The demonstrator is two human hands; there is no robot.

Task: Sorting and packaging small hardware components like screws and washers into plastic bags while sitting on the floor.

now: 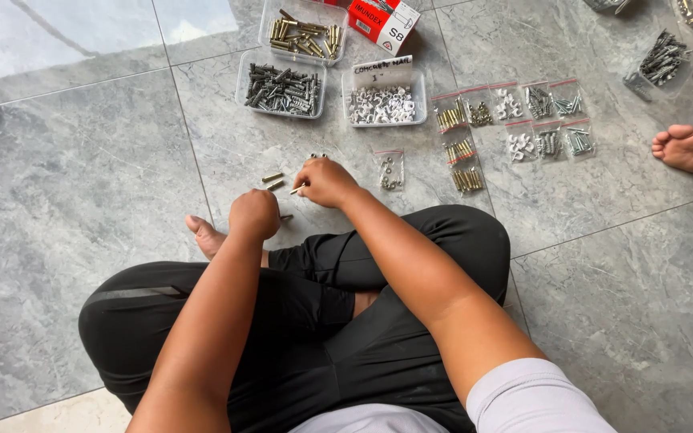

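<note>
Black trousers on crossed legs fill the bottom. Someone sits on the grey floor (82,184). Their right hand (326,183) pinches a small screw (297,190) in closed fingers. Their left hand (254,214) is curled shut; I cannot tell what is inside. Two gold plugs (272,180) lie just beside them. Sorting seems underway; a little bag (390,169) waits nearby.
</note>
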